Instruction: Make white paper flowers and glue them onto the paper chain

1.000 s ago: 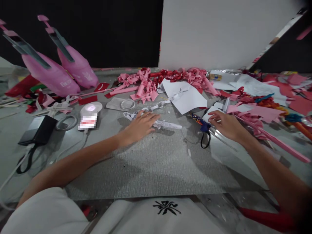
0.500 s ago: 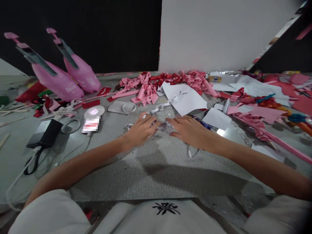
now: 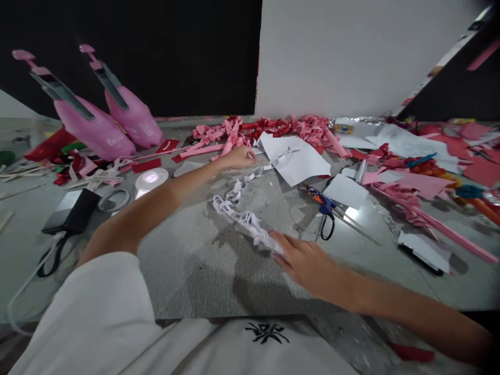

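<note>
A white paper chain (image 3: 250,223) of looped strips lies across the middle of the table, and its thin far end rests on a white sheet (image 3: 302,161). My right hand (image 3: 307,263) has its thumb and fingers around the chain's near end. Beyond the chain, my left hand (image 3: 236,157) is stretched out to the pink paper pieces, left of the white sheet. Its fingers are curled in and slightly blurred; what they hold, if anything, is hidden. Dark-handled scissors (image 3: 326,205) lie to the right of the chain.
Pink paper bows (image 3: 234,130) line the wall. Two pink spray bottles (image 3: 91,127) stand at the back left. A black power adapter (image 3: 72,211) with a cable and a roll of tape (image 3: 113,200) are at left. A long pink stick (image 3: 441,224) lies at right.
My left hand has moved away from me to the back of the table. My right hand has come nearer to me, onto the paper chain's end. The chain and scissors are now uncovered.
</note>
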A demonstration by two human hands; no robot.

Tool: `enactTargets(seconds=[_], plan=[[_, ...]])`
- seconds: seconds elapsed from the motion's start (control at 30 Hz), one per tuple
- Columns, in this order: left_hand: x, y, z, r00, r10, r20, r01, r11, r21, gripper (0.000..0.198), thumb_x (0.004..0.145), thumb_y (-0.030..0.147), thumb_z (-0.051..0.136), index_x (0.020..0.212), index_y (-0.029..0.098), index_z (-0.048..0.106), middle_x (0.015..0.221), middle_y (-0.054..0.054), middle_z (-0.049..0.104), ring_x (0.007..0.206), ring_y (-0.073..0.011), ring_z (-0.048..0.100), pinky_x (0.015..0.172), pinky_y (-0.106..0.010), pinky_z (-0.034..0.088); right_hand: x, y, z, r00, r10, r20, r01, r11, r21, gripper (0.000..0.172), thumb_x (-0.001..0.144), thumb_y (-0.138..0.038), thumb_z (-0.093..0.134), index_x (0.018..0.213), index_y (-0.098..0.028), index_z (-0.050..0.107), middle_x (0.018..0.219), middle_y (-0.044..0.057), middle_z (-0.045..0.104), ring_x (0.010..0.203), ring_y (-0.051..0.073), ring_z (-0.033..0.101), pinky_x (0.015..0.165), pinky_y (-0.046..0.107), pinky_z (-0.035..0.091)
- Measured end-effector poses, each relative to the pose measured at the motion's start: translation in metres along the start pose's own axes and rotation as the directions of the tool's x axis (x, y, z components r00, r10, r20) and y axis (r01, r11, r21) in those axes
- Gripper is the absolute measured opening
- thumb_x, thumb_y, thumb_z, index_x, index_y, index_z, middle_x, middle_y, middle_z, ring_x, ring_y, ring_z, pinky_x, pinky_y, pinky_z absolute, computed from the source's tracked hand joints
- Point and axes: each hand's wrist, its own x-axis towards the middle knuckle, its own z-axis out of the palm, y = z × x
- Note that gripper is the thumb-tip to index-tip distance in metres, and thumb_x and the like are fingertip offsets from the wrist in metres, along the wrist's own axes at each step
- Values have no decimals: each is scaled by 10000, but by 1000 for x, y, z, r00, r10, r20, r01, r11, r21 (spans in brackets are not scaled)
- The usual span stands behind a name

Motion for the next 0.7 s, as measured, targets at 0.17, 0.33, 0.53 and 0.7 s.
enactTargets(seconds=[0.17,0.33,0.53,0.7], plan=[[51,24,45,1000,2,19,-4,998,67,649,740,352,896,1282,78,667,1240,-175,754,1109,-296,700,929,-309,530,-10,-5,5,995,-95,11,94,991,96,409,1075,-375,560,1417,-153,530,1149,138,776,914,275,787,718,376,583],[57,12,50,999,-5,-34,10,987,159,528,731,86,813,1241,106,675,1273,-158,734,1173,-285,672,1013,-334,500,-17,20,-19,983,9,-186,-13,1000,-19,300,1116,-244,412,1033,-178,693,769,32,749,589,157,683,570,293,436],[32,-23,0,974,-73,-213,125,962,242,276,949,163,683,1214,90,650,1292,-172,706,1234,-287,619,1103,-428,448,38,140,-72,937,299,-179,-342,888,-307,334,1073,-390,511,1163,-159,736,1051,84,774,887,190,715,698,258,393],[-8,-13,-5,952,-79,-297,165,947,277,454,978,316,719,1360,115,580,1442,-195,628,1365,-347,542,1191,-547,367,104,221,-71,963,268,-27,-261,903,-342,567,915,-332,742,1401,-64,627,1345,207,667,1051,238,692,801,278,451]])
